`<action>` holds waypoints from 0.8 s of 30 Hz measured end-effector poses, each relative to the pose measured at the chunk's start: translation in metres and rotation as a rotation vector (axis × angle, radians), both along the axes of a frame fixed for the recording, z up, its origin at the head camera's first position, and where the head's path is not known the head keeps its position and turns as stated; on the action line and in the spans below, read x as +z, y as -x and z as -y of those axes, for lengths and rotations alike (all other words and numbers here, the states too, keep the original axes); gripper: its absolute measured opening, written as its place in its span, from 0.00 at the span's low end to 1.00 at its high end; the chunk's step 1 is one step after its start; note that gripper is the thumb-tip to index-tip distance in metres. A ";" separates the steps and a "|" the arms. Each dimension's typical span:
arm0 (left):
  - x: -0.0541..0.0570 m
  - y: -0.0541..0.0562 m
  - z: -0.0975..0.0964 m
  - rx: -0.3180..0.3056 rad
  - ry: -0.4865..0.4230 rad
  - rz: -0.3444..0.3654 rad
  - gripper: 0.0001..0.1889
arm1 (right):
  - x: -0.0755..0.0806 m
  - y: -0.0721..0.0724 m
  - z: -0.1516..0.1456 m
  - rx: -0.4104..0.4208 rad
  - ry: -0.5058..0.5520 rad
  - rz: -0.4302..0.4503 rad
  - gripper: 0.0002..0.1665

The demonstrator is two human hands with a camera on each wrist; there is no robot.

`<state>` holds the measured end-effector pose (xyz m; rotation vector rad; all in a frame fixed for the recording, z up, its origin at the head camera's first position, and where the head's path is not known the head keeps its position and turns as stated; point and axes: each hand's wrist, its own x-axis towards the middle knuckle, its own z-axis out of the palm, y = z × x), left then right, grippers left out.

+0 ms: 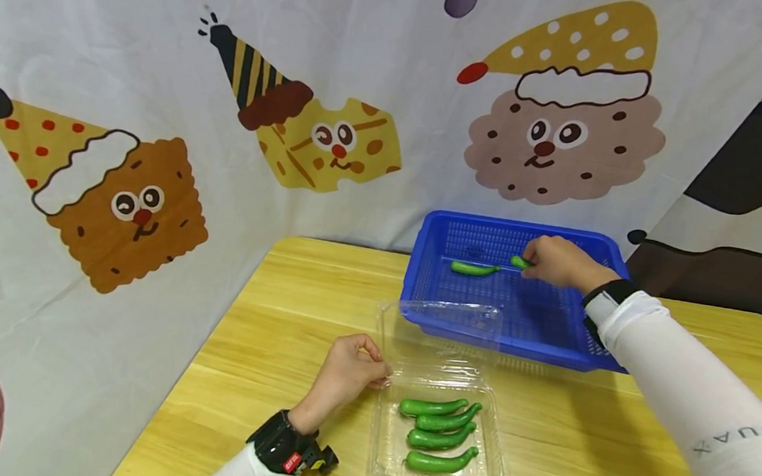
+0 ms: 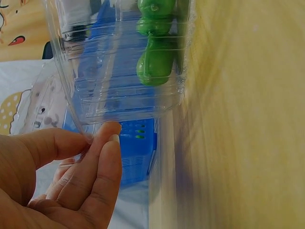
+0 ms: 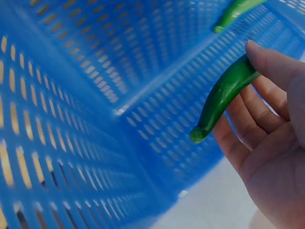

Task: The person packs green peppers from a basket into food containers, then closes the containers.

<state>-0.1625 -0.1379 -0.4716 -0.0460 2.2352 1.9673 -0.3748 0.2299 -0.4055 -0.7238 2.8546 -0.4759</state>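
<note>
Reaching into the blue basket [image 1: 528,349], near its far side, the person's right hand [image 1: 559,261] grips a curved green vegetable [image 3: 224,93], thumb on one side and fingers on the other. The narrow end juts out free of the grasp. Another vegetable [image 1: 473,269] lies on the basket floor, just to the left of that hand.

Nearer the person stands a clear box [image 1: 395,466] on the wooden counter [image 1: 308,292], its lid [image 1: 440,334] folded up at the back and overlapping the basket's front edge from where I look. The left hand [image 1: 352,368] pinches the plastic between thumb and fingers at the box's left side, close to the hinge; the stuff is so see-through that I can't fairly say whether it has the lid or the tray. Four green vegetables [image 1: 440,440] lie crosswise in the tray, narrow ends to the right. Three sit close together, and the fourth, the one nearest the person, is a little apart from them.

Both arms wear white sleeves [image 1: 687,393], with a dark band [image 1: 610,292] around the right wrist and a black device [image 1: 277,444] on the left. Behind the counter hangs a pale cloth [image 1: 367,10] printed with smiling snacks in party hats.
</note>
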 end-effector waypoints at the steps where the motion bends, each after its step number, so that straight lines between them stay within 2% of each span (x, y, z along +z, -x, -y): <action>1: 0.000 0.000 0.000 0.000 0.001 0.001 0.09 | 0.003 -0.002 0.000 -0.001 0.009 -0.008 0.12; 7: -0.003 0.001 0.001 -0.003 -0.004 0.002 0.09 | 0.019 -0.016 0.002 0.008 0.054 -0.052 0.13; 14: -0.003 0.001 0.001 -0.006 -0.007 -0.003 0.09 | 0.031 -0.036 0.000 0.037 0.123 -0.078 0.13; 20: -0.002 0.000 0.000 -0.004 -0.007 -0.002 0.09 | 0.044 -0.058 -0.002 0.006 0.157 -0.117 0.18; 24: -0.003 0.001 0.000 -0.006 -0.005 0.004 0.08 | 0.052 -0.074 -0.004 -0.006 0.173 -0.148 0.17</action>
